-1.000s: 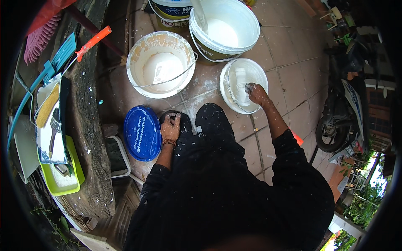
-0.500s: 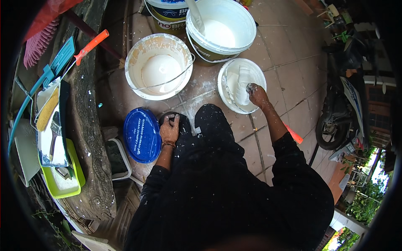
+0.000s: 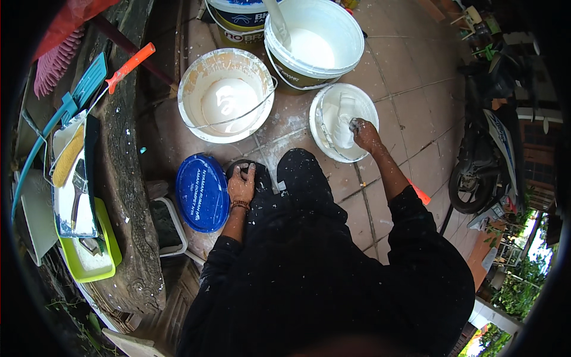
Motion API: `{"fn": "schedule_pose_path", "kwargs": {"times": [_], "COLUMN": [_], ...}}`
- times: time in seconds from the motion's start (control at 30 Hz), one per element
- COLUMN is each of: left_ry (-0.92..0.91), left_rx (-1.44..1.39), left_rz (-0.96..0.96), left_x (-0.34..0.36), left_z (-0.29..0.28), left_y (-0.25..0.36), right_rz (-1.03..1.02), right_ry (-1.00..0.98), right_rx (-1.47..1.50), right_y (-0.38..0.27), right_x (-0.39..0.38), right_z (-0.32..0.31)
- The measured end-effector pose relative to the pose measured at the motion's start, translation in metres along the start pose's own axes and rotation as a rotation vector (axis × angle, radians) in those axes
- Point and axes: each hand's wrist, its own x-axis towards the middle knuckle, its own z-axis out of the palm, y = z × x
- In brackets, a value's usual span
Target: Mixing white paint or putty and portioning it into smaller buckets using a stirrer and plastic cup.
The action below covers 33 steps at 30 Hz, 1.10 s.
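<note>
My right hand (image 3: 366, 134) is closed over the near right side of a small white bucket (image 3: 315, 134). In its grip is a long, white, paint-coated thing (image 3: 344, 128) that leans inside the bucket; paint hides its exact kind. My left hand (image 3: 241, 185) holds nothing and rests with fingers stretched over my left knee. Beside that hand lies a round blue lid (image 3: 202, 193). Farther off, a paint-smeared bucket (image 3: 187, 116) with a wire handle contains white liquid with bright marks on its surface.
A large bucket of white paint (image 3: 351, 53) stands at the back, a stirring paddle (image 3: 277, 24) leaning in it. On a wooden log bench (image 3: 113, 149) at left, a paint tray (image 3: 92, 154) holds a roller (image 3: 68, 156). A parked motorcycle (image 3: 493, 160) stands at right.
Bright curly marks now show on the liquid in the smeared bucket. My right hand and the white thing have barely shifted. My left hand stays on the knee.
</note>
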Motion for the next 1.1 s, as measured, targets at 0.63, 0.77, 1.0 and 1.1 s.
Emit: {"fn": "schedule_pose_path", "kwargs": {"times": [0.63,0.77,1.0,1.1], "left_ry": [-0.003,0.000,0.017,-0.018], "left_rx": [0.018,0.035,0.035,-0.036], "left_rz": [-0.008,-0.009,-0.006,-0.019], "left_x": [0.000,0.001,-0.001,0.000], "left_z": [-0.001,0.001,-0.003,-0.001], "left_y": [0.001,-0.006,0.005,-0.002], "right_rz": [-0.039,-0.026,-0.077,-0.116], "right_ry": [-0.015,-0.251,-0.552,-0.571], "right_rx": [0.172,0.105,-0.016,-0.126], "right_y": [0.014,0.017,0.021,0.015], "right_x": [0.023,0.035,0.047,0.052], "right_z": [-0.041,-0.065,-0.075,-0.072]}}
